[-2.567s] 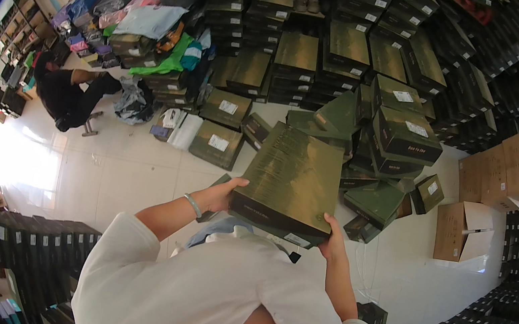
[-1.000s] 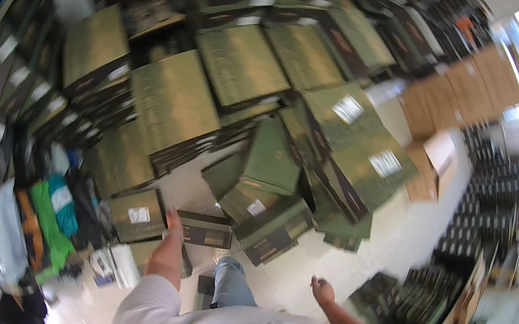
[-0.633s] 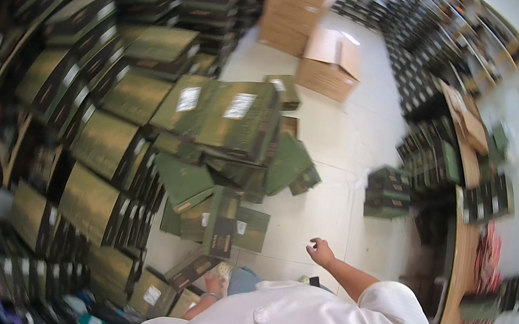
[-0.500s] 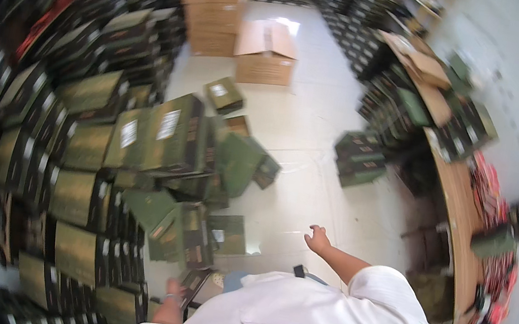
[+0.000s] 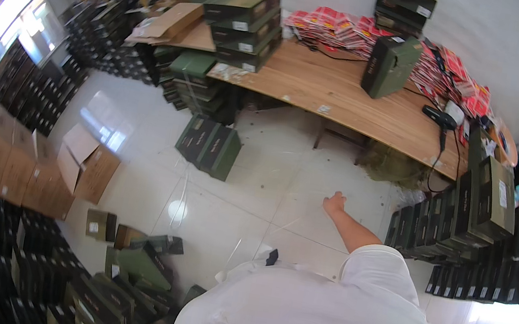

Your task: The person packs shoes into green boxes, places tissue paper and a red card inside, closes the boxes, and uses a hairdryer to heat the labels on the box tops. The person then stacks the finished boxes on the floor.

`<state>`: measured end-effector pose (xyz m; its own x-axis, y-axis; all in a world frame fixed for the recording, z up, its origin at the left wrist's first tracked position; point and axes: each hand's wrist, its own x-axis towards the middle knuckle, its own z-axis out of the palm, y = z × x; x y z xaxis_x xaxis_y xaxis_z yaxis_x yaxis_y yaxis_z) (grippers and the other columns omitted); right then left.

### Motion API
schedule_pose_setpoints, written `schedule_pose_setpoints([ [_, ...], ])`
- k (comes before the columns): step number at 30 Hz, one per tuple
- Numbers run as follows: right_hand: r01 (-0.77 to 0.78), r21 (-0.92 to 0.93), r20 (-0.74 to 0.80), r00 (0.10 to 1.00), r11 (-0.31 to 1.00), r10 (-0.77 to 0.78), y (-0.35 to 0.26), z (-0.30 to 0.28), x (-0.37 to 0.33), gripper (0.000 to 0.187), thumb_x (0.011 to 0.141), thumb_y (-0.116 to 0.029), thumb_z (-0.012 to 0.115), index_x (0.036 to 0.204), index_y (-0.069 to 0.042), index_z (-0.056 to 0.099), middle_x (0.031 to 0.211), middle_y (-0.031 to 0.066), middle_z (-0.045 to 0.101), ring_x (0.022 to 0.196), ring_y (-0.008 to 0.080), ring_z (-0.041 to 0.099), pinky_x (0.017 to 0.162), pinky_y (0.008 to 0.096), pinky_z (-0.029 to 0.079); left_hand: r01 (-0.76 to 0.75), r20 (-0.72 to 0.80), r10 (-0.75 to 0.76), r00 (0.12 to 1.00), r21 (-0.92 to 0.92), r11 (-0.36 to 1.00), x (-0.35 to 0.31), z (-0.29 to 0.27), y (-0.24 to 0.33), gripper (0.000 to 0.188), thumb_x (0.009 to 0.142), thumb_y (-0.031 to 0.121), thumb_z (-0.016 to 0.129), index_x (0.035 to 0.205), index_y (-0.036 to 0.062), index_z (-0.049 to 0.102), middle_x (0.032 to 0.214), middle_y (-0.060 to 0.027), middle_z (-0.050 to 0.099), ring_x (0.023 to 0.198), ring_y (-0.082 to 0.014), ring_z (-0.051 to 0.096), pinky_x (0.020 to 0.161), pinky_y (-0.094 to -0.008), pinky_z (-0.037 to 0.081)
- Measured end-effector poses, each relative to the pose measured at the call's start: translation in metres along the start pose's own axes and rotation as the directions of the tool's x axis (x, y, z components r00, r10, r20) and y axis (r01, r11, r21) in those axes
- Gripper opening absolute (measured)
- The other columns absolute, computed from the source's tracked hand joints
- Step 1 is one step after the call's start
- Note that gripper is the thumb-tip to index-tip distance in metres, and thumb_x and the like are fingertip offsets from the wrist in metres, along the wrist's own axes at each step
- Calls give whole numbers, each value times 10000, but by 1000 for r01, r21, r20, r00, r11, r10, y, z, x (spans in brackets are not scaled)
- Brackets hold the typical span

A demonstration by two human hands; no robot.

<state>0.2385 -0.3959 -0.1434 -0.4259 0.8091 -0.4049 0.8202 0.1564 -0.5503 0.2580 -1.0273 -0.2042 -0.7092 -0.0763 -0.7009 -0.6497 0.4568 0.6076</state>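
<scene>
My right hand point(image 5: 335, 203) hangs over the tiled floor point(image 5: 290, 224) in front of the long wooden table point(image 5: 315, 86), fingers loosely bent and nothing in them. My left hand is out of sight. A dark green box point(image 5: 391, 67) stands upright on the tabletop. To its right lies a black hair dryer point(image 5: 441, 118) with its cord hanging over the table edge. More green boxes form a stack point(image 5: 243, 27) at the table's left end. Two others point(image 5: 209, 147) sit together on the floor before it.
Red printed packets point(image 5: 335, 26) are heaped along the wall. Rows of dark boxes point(image 5: 430, 223) stand at the right. Brown cartons point(image 5: 22, 158), one with raised flaps point(image 5: 92, 166), are at the left. Loose green boxes point(image 5: 144, 266) lie scattered at lower left. A white strap trails across the floor.
My view has swung to the right, bringing the table into the middle and the scattered boxes to the lower left. My left hand has gone out of view. My right hand remains empty.
</scene>
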Motion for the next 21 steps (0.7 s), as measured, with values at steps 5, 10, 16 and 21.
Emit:
schedule_pose_setpoints([
  [5, 134, 78, -225, 968, 988, -113, -31, -70, 117, 631, 832, -239, 650, 1343, 53, 422, 1270, 330, 455, 1222, 442, 443, 1024, 442, 409, -103, 156, 72, 985, 202, 974, 68, 45, 118, 248, 886, 187, 546, 1062, 20, 600, 891, -192, 677, 781, -289, 671, 693, -410, 544],
  [10, 220, 178, -417, 900, 959, -129, -130, -166, 206, 617, 842, -291, 655, 1335, 24, 459, 1265, 339, 437, 1164, 465, 476, 1015, 453, 406, -103, 194, 12, 981, 468, 878, 131, 60, 183, 294, 891, 189, 537, 1121, 14, 585, 907, -199, 676, 794, -286, 674, 698, -407, 543],
  [16, 425, 34, -711, 647, 905, -276, -195, -301, 347, 528, 901, -386, 607, 1353, -134, 502, 1249, 336, 432, 1080, 476, 510, 967, 480, 438, -354, 349, 184, 919, 523, 775, 221, 160, 313, 352, 896, 192, 527, 1192, 5, 566, 927, -207, 675, 811, -282, 678, 703, -405, 542],
  [21, 348, 129, -627, 754, 929, -195, -273, -368, 376, 520, 917, -438, 581, 1401, -276, 479, 1331, 337, 372, 1153, 487, 479, 1001, 492, 416, -550, 385, 396, 834, 523, 651, 291, 263, 465, 392, 908, 217, 541, 1259, 41, 557, 1140, -233, 641, 1008, -376, 643, 874, -411, 511],
])
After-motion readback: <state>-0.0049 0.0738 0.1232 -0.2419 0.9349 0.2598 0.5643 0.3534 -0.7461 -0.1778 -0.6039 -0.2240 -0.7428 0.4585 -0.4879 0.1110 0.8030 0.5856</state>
